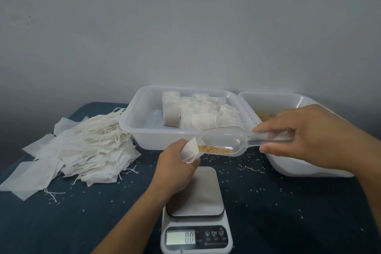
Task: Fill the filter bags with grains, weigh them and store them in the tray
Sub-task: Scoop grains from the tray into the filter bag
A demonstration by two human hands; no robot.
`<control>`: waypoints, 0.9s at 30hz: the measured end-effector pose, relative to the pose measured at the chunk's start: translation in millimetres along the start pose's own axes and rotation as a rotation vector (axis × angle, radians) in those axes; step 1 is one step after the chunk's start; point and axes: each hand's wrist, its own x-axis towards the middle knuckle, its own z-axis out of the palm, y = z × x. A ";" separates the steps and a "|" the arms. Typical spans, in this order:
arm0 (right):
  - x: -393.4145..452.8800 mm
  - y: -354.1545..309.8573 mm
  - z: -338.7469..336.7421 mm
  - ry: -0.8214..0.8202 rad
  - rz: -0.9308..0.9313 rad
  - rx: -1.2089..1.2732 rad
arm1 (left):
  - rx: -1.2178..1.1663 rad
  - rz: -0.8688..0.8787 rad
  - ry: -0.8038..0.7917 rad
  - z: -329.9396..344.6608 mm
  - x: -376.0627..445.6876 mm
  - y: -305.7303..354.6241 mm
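Nearest to the camera stands the kitchen scale [195, 210], its display reading zero and its steel plate bare, so nothing is weighed yet. Just above the plate the left hand [177, 164] pinches one filter bag [190, 149] with curled fingers, holding its mouth open toward the right. I judge the bag is kept over the scale so that it can go down on the plate right after filling.

From the right comes the clear plastic scoop [223, 143], and the right hand [305, 132] grips its handle between thumb and fingers. Its long axis lies nearly level, left to right, with the open tip pointing left and touching or entering the bag mouth; I cannot tell which. A small heap of grains [214, 149] rests on the lower side of the scoop near the tip, so the scoop seems rolled a little for pouring.

Behind the hands, the tray [136, 128] holds filled bags [198, 115] in rows on its right part, and one stands upright at the left of them. Beside it on the right, the grain tub [292, 165] is close to the scooping hand. A pile of empty bags [82, 150] lies at the left on the dark worktop [61, 222], which has spilled grains scattered on it.
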 end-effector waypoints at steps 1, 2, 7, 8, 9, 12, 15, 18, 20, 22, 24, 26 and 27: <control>-0.9 2.6 1.5 -0.002 -0.004 0.016 | 0.000 0.002 0.000 0.1 0.0 0.0; -1.8 5.3 3.2 -0.001 -0.008 0.040 | -0.002 0.002 -0.001 0.2 0.0 0.1; -1.4 16.0 15.0 0.000 0.041 0.274 | -0.066 -0.022 0.014 -1.3 0.9 1.3; -0.5 18.9 18.8 -0.010 0.055 0.304 | -0.105 -0.024 0.013 -1.4 1.0 1.9; -1.1 23.5 23.3 -0.016 0.064 0.316 | -0.149 -0.025 0.011 -1.3 0.8 2.4; -2.7 34.8 37.1 -0.014 0.081 0.405 | -0.273 -0.045 -0.001 -1.5 -0.1 3.8; -2.3 39.0 54.5 0.052 0.096 0.549 | -0.387 -0.103 -0.028 -1.8 -0.5 6.4; 3.4 34.4 73.3 0.113 0.095 0.723 | -0.514 -0.160 -0.081 -3.3 -2.0 8.7; 11.9 27.3 85.9 0.139 0.089 0.789 | -0.585 -0.165 -0.150 -4.8 -2.3 9.1; 24.2 17.2 98.0 0.136 0.105 0.822 | -0.634 -0.160 -0.235 -6.0 -1.4 9.2; 35.8 6.5 109.2 0.101 0.108 0.872 | -0.682 -0.152 -0.331 -6.7 -1.4 8.5; 43.7 -2.7 119.3 0.043 0.084 0.918 | -0.718 -0.145 -0.441 -8.2 -3.5 7.6; 45.6 -6.6 123.7 0.010 0.061 0.940 | -0.727 -0.137 -0.495 -8.8 -4.9 7.4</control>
